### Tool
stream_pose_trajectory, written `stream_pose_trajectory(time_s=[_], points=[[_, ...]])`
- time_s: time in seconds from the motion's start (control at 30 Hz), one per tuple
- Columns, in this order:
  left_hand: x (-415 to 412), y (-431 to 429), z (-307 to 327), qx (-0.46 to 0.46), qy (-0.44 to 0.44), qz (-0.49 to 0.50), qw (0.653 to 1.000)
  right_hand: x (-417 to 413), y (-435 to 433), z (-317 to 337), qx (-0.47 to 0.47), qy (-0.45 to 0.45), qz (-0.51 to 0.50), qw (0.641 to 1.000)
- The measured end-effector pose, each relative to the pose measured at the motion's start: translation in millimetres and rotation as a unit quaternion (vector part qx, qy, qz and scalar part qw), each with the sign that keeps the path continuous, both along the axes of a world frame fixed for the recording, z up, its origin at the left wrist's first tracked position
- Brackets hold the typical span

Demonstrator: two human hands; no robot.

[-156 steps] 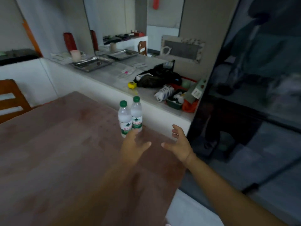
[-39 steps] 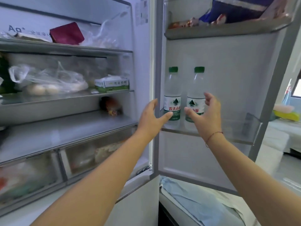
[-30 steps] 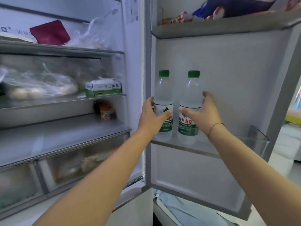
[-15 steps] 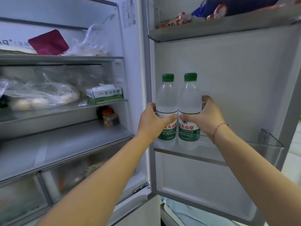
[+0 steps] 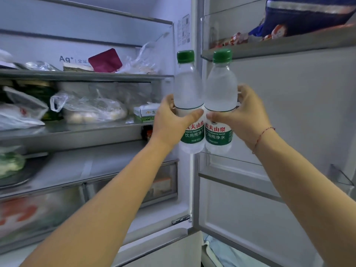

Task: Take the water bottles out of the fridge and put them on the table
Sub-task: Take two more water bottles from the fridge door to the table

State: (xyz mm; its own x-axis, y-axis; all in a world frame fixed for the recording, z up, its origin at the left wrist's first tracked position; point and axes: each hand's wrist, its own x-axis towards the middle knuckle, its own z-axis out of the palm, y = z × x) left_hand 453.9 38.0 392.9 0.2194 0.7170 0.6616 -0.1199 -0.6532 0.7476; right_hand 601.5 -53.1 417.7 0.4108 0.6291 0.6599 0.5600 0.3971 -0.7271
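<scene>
Head view: left hand (image 5: 169,124) grips the left water bottle (image 5: 187,105), right hand (image 5: 243,117) grips the right water bottle (image 5: 220,101), both upright, touching, held above the door shelf (image 5: 237,174) of the open fridge (image 5: 119,35).

1. The left bottle (image 5: 187,97) and the right bottle (image 5: 221,97) stand upright and touch side by side, above the door shelf (image 5: 237,171).
2. The left hand (image 5: 171,122) is left of the bottles, the right hand (image 5: 248,116) right of them.
3. The carton (image 5: 144,113) lies left of the bottles, on a fridge shelf (image 5: 77,130).
4. The bag (image 5: 90,107) lies left of the carton.
</scene>
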Motion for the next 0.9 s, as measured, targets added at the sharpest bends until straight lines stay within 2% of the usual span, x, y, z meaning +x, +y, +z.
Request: stream_pose_trajectory(time_s=[0.13,0.23,0.47,0.7,0.9], points=[[-46.3,-8.0,-19.6,-0.026,-0.007,0.037,0.999,-36.7,3.8,-13.6,-0.021,-0.007,0.081,0.996],[-89.4,-18.4,-45.0,-0.054,0.025,0.095,0.994,-69.0,12.9,-41.5,-0.067,-0.003,0.141,0.988],[-205.5,-59.8,-110.9,-0.178,0.078,0.187,0.963,-167.9,12.6,-118.5,-0.155,-0.026,0.270,0.950],[-348.6,-163.0,-168.6,-0.246,0.092,0.250,0.932,-302.3,-39.9,-175.3,-0.202,-0.046,0.389,0.898],[-466.2,-282.4,-197.6,-0.287,0.088,0.317,0.900,-427.8,-114.3,-211.7,-0.238,-0.045,0.487,0.839]])
